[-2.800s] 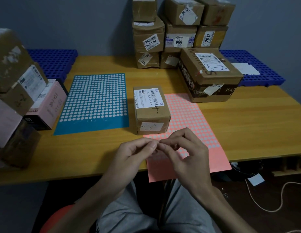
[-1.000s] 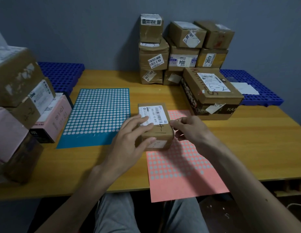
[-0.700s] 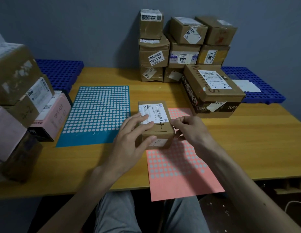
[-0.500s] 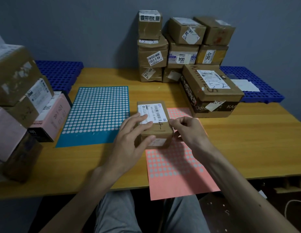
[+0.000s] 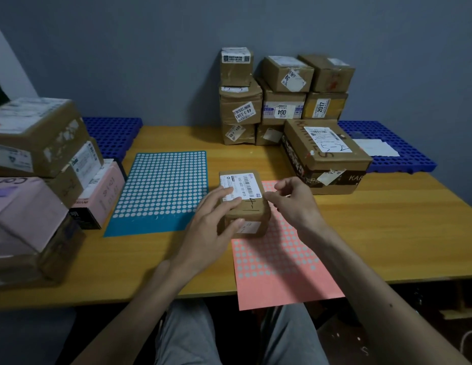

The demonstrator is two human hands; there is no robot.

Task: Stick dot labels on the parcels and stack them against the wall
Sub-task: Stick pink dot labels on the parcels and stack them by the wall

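Both grips have come up from the pink dot sheet [image 5: 277,259] to the small parcel [image 5: 256,214]; left grip [image 5: 211,222] clasps it, right grip [image 5: 292,201] half-curled just beside, holding a dot or not I cannot tell; sticking seems underway

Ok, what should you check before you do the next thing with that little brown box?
1. Small brown cardboard parcel lying flat on the yellow wooden table: ok.
2. Left hand holds it steady: ok.
3. Dot pinched in right hand: cannot tell.
4. Dot stuck on the parcel: cannot tell.
5. Pink paper dot sheet within reach: ok.
6. Stack of brown parcels against the grey wall has free tops: ok.
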